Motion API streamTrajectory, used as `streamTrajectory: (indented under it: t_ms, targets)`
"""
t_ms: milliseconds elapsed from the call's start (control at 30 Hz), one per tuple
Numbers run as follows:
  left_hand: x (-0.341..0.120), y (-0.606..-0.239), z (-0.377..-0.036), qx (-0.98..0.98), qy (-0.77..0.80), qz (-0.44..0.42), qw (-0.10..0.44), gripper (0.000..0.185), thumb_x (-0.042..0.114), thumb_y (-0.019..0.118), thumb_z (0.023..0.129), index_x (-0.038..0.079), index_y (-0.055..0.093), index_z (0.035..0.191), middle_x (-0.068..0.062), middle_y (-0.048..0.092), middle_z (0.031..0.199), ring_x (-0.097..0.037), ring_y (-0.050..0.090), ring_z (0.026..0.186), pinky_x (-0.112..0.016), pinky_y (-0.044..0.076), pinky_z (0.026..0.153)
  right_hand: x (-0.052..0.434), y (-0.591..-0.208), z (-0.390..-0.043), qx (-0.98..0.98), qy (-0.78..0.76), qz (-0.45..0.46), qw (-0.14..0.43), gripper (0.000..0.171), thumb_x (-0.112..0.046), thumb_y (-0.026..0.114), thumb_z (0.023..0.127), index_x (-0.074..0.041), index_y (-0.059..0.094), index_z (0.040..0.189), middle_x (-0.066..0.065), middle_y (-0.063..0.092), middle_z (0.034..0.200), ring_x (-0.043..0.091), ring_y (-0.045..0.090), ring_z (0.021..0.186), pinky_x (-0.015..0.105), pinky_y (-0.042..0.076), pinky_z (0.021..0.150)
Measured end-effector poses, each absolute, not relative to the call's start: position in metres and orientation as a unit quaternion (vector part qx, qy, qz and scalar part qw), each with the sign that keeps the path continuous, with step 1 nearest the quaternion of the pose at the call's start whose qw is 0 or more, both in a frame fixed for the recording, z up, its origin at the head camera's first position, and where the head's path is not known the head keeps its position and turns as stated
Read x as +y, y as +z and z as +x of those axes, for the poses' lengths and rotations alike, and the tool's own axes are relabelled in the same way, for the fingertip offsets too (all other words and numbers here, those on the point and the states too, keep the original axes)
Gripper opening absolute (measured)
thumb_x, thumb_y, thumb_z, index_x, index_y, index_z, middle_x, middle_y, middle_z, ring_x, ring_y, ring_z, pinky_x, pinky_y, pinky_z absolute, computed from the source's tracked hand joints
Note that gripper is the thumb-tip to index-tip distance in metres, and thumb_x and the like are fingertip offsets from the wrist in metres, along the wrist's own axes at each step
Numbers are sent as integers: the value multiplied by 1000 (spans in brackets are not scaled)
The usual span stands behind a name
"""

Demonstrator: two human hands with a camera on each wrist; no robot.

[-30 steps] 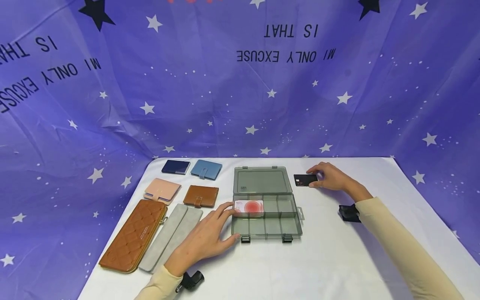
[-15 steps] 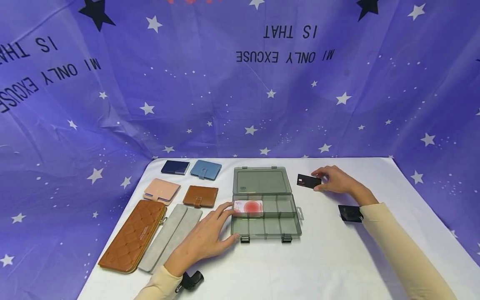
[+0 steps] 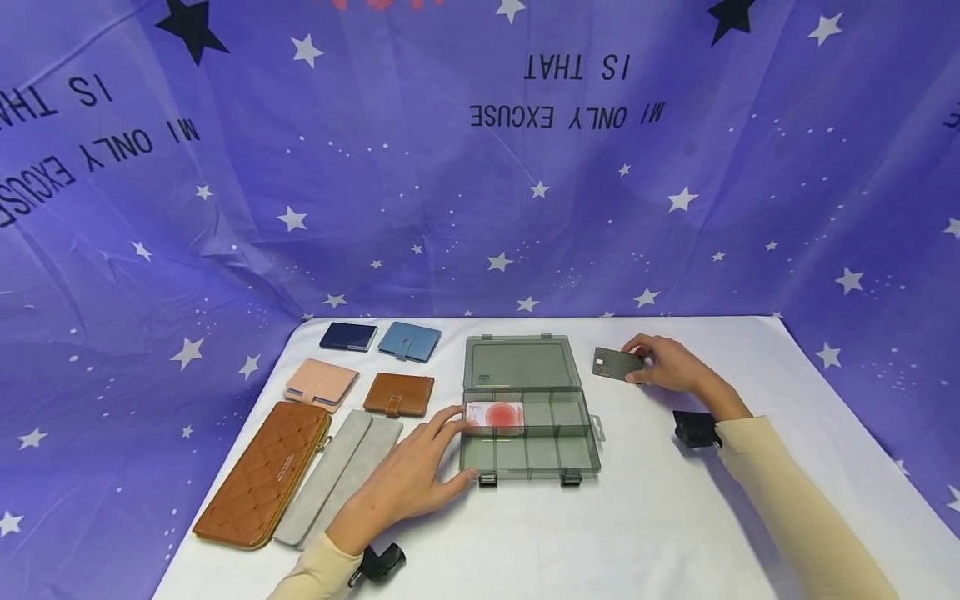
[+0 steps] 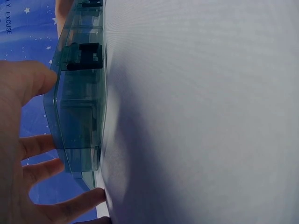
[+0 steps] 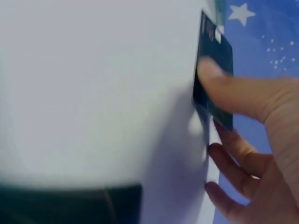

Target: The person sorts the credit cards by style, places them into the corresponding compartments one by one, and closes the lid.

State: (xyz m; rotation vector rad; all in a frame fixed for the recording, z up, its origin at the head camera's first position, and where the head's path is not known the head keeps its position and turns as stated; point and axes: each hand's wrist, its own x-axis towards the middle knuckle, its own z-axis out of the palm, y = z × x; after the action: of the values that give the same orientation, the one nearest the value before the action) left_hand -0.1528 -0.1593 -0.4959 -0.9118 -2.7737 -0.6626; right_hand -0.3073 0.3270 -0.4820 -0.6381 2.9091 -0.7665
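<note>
A black card with a chip and lettering is pinched between the thumb and fingers of my right hand, to the right of the box lid. The right wrist view has the card edge-on to the white cloth, the thumb across its face. My left hand rests its spread fingers and thumb against the left side of a smoky green divided plastic box, whose lid lies folded back. Inside its back left compartments lies a white card with a red circle. The left thumb touches the box rim.
Left of the box lie a brown card wallet, a blue one, a navy card holder and a pink wallet. Nearer are a quilted brown zip wallet and a long grey wallet. A purple star-print curtain stands behind.
My right hand has drawn the black card slightly to the right and nearer, then tilted it so its face looks greyer. The left hand stays at the box.
</note>
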Motion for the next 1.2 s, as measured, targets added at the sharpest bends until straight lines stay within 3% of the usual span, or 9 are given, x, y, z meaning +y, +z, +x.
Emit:
streamTrajectory:
  t_ms: [200,333,433,667,867,1033,1200]
  targets:
    - [-160,-496,-151,-923,-223,-305,73,63,49,75,98,16,59,150,-6,45,166,-34,64,127,-55,57,97,320,-489,-296,946,-274,-175,-3,33,-12,78,99,-10,70,131,14,78,101,34,73,92,57,52,85]
    - [-160,-496,-150,-925,-221,-303,68,65,50,75,98,16,58,150,-6,44,166,-33,64,127,-54,57,97,315,-492,-289,937,-317,-144,-27,28,-15,75,103,-10,72,130,17,78,107,37,75,101,57,54,90]
    - [-160,-496,-150,-925,-220,-302,70,65,49,75,97,16,59,150,-6,45,166,-33,65,126,-54,57,96,305,-487,-281,923,-363,-123,-32,29,-18,74,104,-10,72,132,17,75,107,33,73,101,50,54,89]
    - [-159,-495,-151,-925,-216,-303,74,65,49,75,97,16,58,151,-6,44,167,-33,65,125,-53,57,95,270,-467,-264,906,-406,-109,-53,27,-17,74,104,-11,73,130,8,65,91,20,65,85,31,48,76]
    - [-160,-492,-152,-924,-221,-303,72,66,49,76,97,16,59,151,-5,46,165,-34,65,125,-54,57,95,229,-463,-241,895,-421,-142,-36,25,-14,75,103,-13,74,128,6,71,93,21,75,93,34,58,82]
    - [-160,-491,-153,-925,-222,-301,71,65,51,75,97,17,60,150,-5,46,166,-33,66,125,-54,57,95,196,-463,-218,886,-421,-193,-35,23,-11,76,102,-15,74,125,-1,72,95,17,73,92,39,62,88]
    - [-160,-492,-152,-925,-223,-299,70,63,50,76,96,18,61,148,-5,46,165,-32,66,123,-53,57,93,168,-462,-197,878,-417,-236,-16,24,-13,76,102,-17,74,125,-5,72,103,15,71,95,37,62,89]
